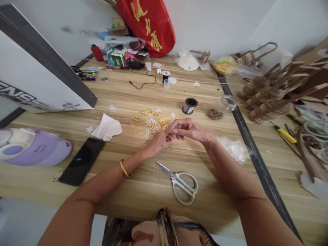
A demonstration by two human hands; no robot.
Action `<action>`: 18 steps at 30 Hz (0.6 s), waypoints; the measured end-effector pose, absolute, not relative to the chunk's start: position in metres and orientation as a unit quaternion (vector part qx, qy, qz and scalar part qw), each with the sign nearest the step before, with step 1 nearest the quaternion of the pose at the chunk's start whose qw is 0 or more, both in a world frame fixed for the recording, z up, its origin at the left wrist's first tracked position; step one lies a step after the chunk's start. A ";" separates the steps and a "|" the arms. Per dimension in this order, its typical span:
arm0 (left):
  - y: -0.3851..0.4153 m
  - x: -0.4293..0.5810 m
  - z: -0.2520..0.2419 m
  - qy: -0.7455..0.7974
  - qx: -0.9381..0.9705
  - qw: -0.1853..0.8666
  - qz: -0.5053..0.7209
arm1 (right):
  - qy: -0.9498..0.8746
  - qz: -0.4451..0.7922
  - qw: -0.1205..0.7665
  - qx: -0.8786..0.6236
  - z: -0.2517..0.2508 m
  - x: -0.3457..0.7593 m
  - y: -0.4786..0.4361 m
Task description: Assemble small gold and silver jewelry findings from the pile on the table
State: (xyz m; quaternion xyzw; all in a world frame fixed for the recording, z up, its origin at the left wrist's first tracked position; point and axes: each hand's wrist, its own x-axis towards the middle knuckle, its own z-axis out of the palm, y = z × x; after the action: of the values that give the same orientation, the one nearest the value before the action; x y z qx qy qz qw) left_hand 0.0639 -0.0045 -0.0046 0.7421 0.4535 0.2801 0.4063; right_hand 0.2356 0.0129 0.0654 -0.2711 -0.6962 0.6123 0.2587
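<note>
My left hand and my right hand meet at the middle of the wooden table, fingers pinched together on something too small to make out. Just beyond them lies a scatter of gold and silver beads. White-handled scissors lie on the table between my forearms. A gold bangle sits on my left wrist. A spool of thin wire stands behind my right hand.
A black phone, a crumpled tissue and a purple device lie at left. A white box leans at far left. A small jar, a bead lid, a red bag and wooden lattice pieces fill the back and right.
</note>
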 end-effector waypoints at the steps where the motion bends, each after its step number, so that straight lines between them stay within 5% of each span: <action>1: -0.006 0.061 -0.007 0.447 0.731 0.422 0.295 | -0.697 0.609 0.261 -0.273 0.066 0.236 0.013; 10: -0.023 0.038 0.008 0.395 0.569 0.620 0.367 | -0.696 0.601 0.283 -0.272 0.060 0.233 0.013; 18: -0.032 0.021 0.007 0.430 0.555 0.639 0.313 | -0.708 0.587 0.249 -0.304 0.049 0.227 0.017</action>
State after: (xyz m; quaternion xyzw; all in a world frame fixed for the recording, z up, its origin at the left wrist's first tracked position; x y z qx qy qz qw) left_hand 0.0209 -0.0323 0.0068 0.5553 0.4303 0.3127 0.6393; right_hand 0.2274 0.0170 0.0489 -0.3045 -0.7077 0.5869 0.2492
